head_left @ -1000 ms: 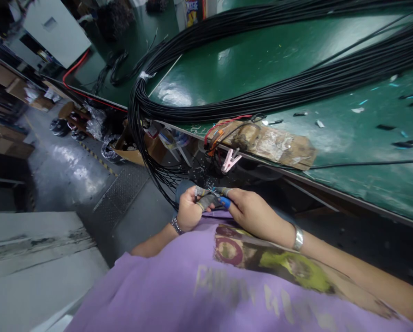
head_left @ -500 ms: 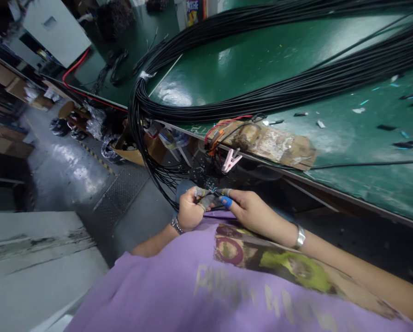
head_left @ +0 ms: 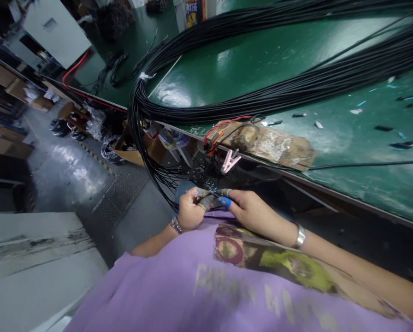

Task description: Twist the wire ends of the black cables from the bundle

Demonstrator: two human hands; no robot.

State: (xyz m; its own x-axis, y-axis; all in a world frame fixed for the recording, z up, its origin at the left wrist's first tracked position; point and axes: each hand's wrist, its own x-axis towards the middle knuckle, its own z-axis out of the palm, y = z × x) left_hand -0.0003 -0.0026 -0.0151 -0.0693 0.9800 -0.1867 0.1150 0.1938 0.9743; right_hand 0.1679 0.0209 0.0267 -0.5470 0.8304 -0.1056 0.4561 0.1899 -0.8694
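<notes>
Both hands meet close to the chest, just below the near edge of the green table (head_left: 262,60). The left hand (head_left: 189,213) has its fingers (head_left: 202,192), wrapped in grey tape, curled together and pinched on the end of a thin black wire (head_left: 211,199); the right hand (head_left: 253,211) closes on the same wire end from the other side, one fingertip capped in blue (head_left: 226,202). What sits at the very tip of the wire is too small to tell. A thick bundle of black cables (head_left: 296,90) runs across the table and droops over its edge in a loop just left of the hands. On the table edge above the hands lies a taped cardboard pad (head_left: 279,146) with red and black leads, and a pink clip (head_left: 230,161) hangs below it
</notes>
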